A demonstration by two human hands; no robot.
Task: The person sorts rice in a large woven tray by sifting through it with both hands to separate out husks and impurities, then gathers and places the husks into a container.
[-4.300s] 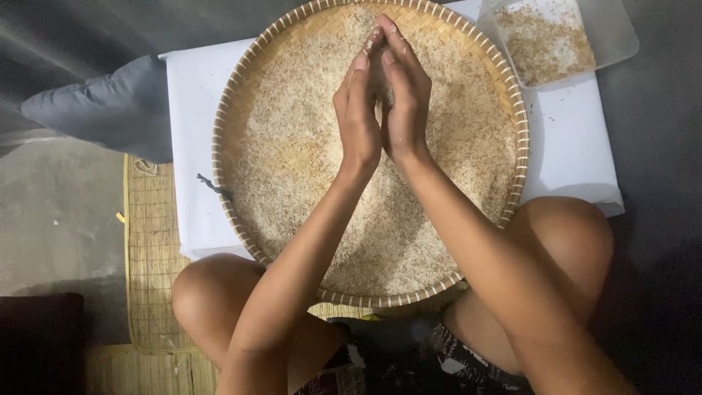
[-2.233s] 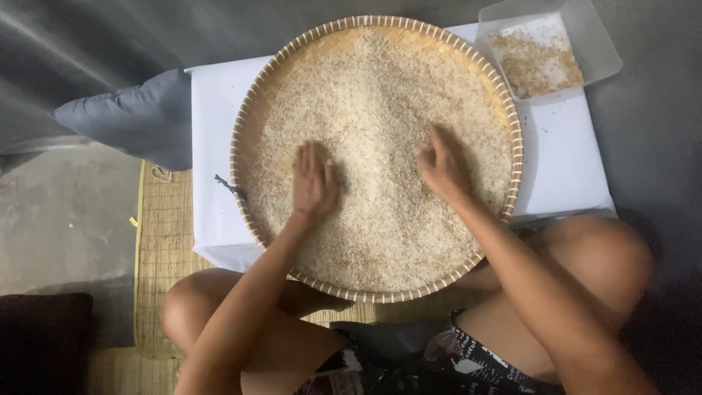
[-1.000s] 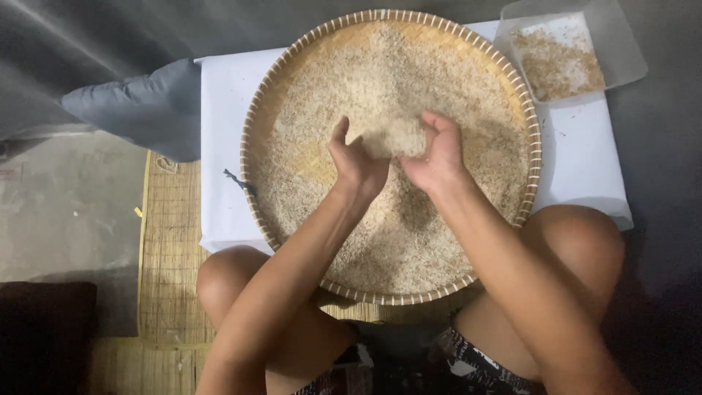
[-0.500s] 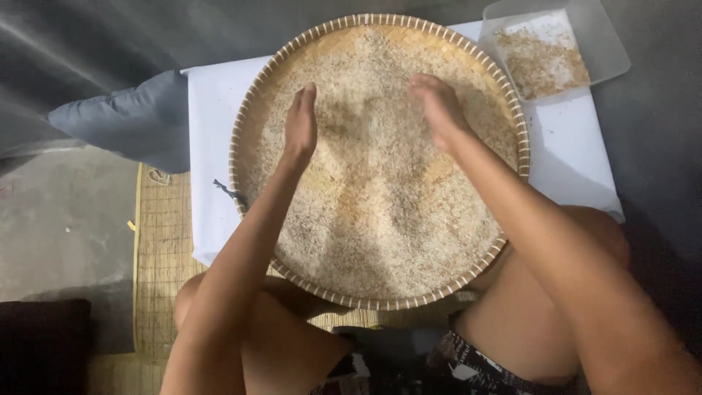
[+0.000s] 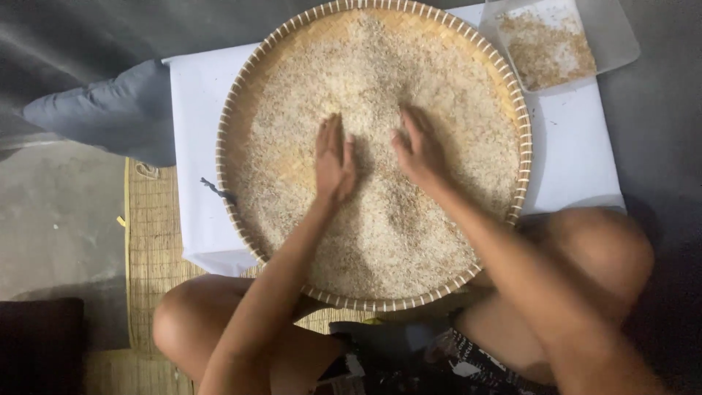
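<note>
A big round woven bamboo tray [image 5: 235, 110] lies in front of me, covered with pale rice grains [image 5: 409, 241]. My left hand [image 5: 333, 159] rests flat on the grains near the tray's middle, fingers together and pointing away from me. A little to its right, my right hand [image 5: 418, 150] also lies on the grains, fingers slightly spread and angled to the upper left. Neither hand holds anything. A narrow strip of grain separates the two hands.
The tray sits on a white cloth [image 5: 194, 146]. A clear rectangular plastic container [image 5: 614, 36] with darker grains stands at the upper right. A grey cushion [image 5: 110, 110] lies to the left, a woven mat [image 5: 150, 249] below it. My bare knees flank the tray's near edge.
Both hands have come back from the tray's far part toward its middle and drawn closer together, now lying flat on the grains.
</note>
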